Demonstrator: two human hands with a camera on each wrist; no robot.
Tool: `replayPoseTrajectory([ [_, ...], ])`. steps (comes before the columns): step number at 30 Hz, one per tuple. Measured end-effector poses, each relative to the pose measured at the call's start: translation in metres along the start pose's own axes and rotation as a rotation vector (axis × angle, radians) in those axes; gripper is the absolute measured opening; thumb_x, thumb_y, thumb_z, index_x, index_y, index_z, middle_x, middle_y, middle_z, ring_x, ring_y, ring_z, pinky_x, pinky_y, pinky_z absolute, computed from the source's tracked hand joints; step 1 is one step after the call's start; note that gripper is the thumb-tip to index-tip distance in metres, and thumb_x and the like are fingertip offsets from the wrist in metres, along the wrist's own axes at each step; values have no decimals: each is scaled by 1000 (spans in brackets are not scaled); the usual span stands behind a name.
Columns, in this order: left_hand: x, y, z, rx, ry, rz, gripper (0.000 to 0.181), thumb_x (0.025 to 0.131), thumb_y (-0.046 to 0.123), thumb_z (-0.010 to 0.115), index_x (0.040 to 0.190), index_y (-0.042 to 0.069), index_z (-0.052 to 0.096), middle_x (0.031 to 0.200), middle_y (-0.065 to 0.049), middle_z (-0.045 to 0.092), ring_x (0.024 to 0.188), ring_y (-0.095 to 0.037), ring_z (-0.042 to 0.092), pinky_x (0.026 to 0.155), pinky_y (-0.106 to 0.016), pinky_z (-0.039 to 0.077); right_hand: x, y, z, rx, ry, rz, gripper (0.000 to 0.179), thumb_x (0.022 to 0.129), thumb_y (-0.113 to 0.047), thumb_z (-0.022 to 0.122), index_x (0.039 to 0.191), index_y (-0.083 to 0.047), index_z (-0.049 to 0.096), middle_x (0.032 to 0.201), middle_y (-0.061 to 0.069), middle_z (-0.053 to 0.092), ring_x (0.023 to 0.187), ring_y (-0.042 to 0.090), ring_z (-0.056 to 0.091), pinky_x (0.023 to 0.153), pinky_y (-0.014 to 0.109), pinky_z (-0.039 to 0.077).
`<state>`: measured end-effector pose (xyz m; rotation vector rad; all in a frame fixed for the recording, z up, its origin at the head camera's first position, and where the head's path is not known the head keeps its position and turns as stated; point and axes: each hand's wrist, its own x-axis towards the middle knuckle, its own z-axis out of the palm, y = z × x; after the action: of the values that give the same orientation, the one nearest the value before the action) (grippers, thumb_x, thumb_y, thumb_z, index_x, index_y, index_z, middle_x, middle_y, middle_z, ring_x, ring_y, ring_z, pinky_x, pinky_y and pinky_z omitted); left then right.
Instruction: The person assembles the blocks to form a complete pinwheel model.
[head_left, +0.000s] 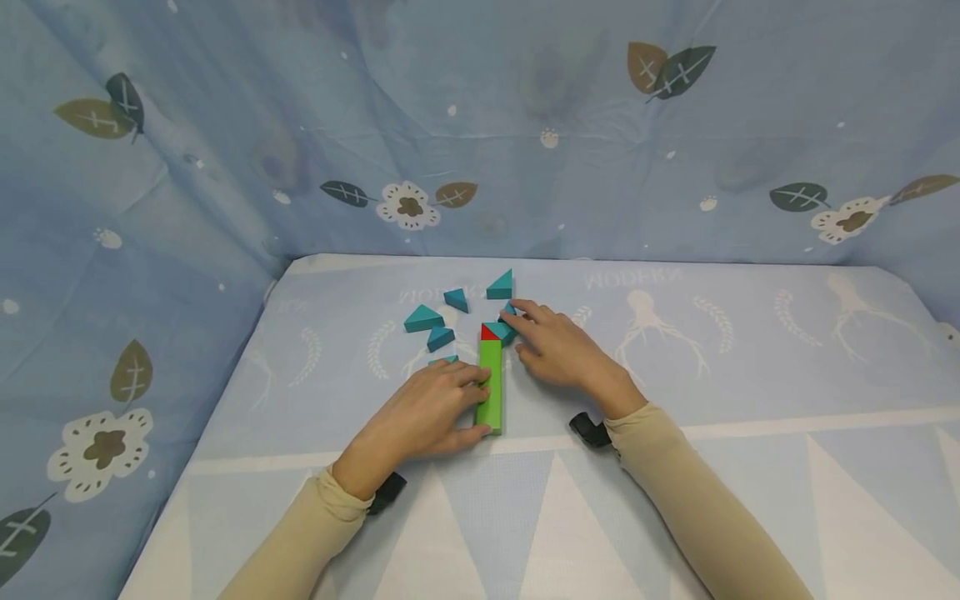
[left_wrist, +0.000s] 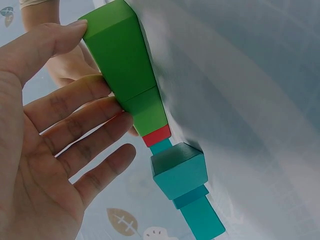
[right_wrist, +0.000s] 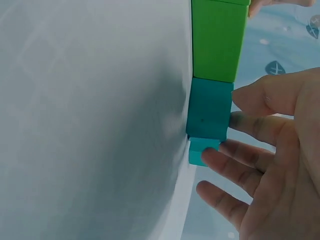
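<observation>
Green blocks (head_left: 494,392) on patterned cloth (head_left: 750,367), left hand (head_left: 429,406) against them, right hand (head_left: 561,348) at teal blocks (right_wrist: 209,110), fingers apart on both

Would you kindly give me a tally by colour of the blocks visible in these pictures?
Green blocks: 2
Red block: 1
Teal blocks: 7
Total: 10 visible
The hands partly cover some, so more could be hidden.
</observation>
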<state>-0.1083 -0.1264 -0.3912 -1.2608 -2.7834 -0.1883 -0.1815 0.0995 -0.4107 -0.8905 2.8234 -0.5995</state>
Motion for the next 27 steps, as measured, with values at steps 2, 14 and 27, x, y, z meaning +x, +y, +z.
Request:
replayPoseTrajectory([
  [2, 0, 0, 0, 1, -2, -1, 43, 83, 44, 74, 110, 11, 76, 125, -4, 67, 116, -20, 62, 101, -37, 48, 0, 0, 0, 34, -7, -8, 54, 99, -15, 52, 150, -9, 39, 157, 14, 32, 137, 35, 44, 109, 57, 37],
  [14, 0, 0, 1, 8, 7, 0, 42, 83, 44, 74, 110, 11, 76, 124, -3, 67, 116, -20, 62, 101, -35, 48, 1, -1, 0, 128, -27, -32, 53, 99, -15, 51, 150, -4, 38, 159, 16, 26, 129, 35, 52, 109, 62, 35],
  [27, 1, 0, 0, 13, 9, 4, 42, 83, 43, 74, 110, 11, 76, 124, -3, 67, 116, -20, 62, 101, -35, 48, 3, -5, 4, 21, 33, -70, 52, 99, -17, 53, 149, -7, 41, 156, 15, 34, 144, 34, 33, 116, 55, 28],
])
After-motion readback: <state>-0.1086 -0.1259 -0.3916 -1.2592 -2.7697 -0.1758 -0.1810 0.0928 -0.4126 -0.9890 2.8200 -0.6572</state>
